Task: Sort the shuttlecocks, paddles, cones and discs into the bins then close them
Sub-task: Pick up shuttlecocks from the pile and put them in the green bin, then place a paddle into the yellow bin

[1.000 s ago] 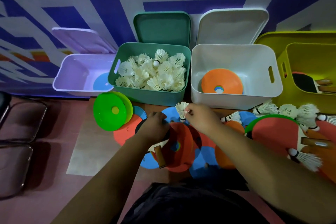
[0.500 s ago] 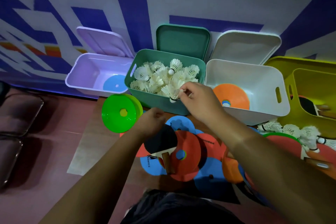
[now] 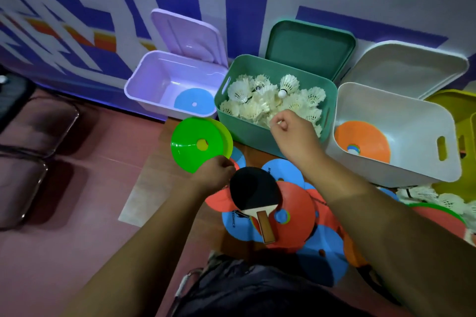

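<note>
Nearest of all, two bare forearms are stretched out forward over a dark lap. Under and between them, flat red discs (image 3: 296, 216) and blue discs (image 3: 322, 252) are spread on the floor, some lying over others. A black paddle (image 3: 253, 192) is laid on top of them, just to the right of the left hand (image 3: 216, 172), with its wooden handle pointed back at the person.

The left hand is held low with its fingers curled. It is pressed up against the edge of the paddle and the rim of a green cone (image 3: 195, 147), which is tipped up just beyond it. What is gripped, if anything, cannot be told.

The right hand (image 3: 293, 134) is held higher and farther out, wrist bent, over the near wall of the green bin (image 3: 257, 134). Its fingers are curled with thumb and first finger brought together. Whether a shuttlecock is pinched there cannot be told. Just beyond this hand, the bin is filled with white shuttlecocks (image 3: 260, 100).

To the left of this hand a purple bin (image 3: 144, 90) is seen with one blue disc (image 3: 193, 103) inside. To its right a white bin (image 3: 399, 162) is seen with an orange cone (image 3: 363, 139) inside. More shuttlecocks (image 3: 438, 197) are left on the floor, far right.

Behind the bins, three lids are leaned up against the wall.
</note>
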Motion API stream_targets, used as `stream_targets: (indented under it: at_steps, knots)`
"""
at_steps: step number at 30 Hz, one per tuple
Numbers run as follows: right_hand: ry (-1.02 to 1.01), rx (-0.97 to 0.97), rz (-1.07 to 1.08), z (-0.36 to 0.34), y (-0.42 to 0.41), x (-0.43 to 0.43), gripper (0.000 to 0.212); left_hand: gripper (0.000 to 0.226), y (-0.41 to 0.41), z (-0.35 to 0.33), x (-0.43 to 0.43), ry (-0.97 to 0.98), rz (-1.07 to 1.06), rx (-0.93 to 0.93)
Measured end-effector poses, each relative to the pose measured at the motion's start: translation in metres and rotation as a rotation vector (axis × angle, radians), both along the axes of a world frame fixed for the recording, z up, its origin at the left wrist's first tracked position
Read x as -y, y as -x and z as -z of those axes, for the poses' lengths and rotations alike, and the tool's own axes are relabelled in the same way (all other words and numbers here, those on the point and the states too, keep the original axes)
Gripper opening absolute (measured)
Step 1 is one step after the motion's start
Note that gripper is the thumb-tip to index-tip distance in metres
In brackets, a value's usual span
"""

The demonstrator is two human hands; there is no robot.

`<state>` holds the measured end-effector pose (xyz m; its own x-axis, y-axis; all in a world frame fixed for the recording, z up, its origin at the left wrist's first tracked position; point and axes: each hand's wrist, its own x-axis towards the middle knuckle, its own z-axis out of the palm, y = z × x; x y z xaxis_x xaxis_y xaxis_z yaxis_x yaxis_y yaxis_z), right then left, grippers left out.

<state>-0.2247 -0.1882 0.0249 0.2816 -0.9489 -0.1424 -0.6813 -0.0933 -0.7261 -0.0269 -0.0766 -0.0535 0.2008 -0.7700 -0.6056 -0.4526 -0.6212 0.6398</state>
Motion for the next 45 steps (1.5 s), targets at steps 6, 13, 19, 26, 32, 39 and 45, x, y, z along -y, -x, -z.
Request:
stream_targets:
  at_steps: [6, 13, 19, 26, 32, 39, 45]
  knots:
    - [-0.342, -0.296, -0.205, 0.052, 0.025, -0.047, 0.021, 0.034, 0.016, 0.040, -0.013, -0.219, -0.009, 0.002]
    - [-0.558, -0.424, -0.197, 0.078, 0.052, -0.068, 0.030, 0.028, 0.033, 0.059, -0.015, -0.315, -0.277, -0.195]
    - [-0.740, -0.248, -0.006, 0.074, 0.064, -0.063, 0.037, 0.027, 0.033, 0.046, -0.007, -0.307, -0.401, -0.411]
    - [-0.682, -0.149, 0.097, 0.046, 0.089, -0.050, 0.046, 0.027, 0.041, 0.013, -0.003, -0.275, -0.501, -0.759]
    - [-0.745, 0.094, 0.070, 0.016, 0.115, -0.061, 0.039, 0.026, 0.064, -0.031, -0.008, -0.265, -0.394, -0.921]
    - [-0.638, 0.252, 0.071, -0.013, 0.168, -0.072, 0.034, 0.026, 0.115, -0.066, -0.007, -0.173, -0.391, -0.900]
    - [-0.540, 0.386, 0.121, -0.026, 0.235, -0.077, 0.028, 0.038, 0.177, -0.081, 0.012, -0.099, -0.389, -0.867]
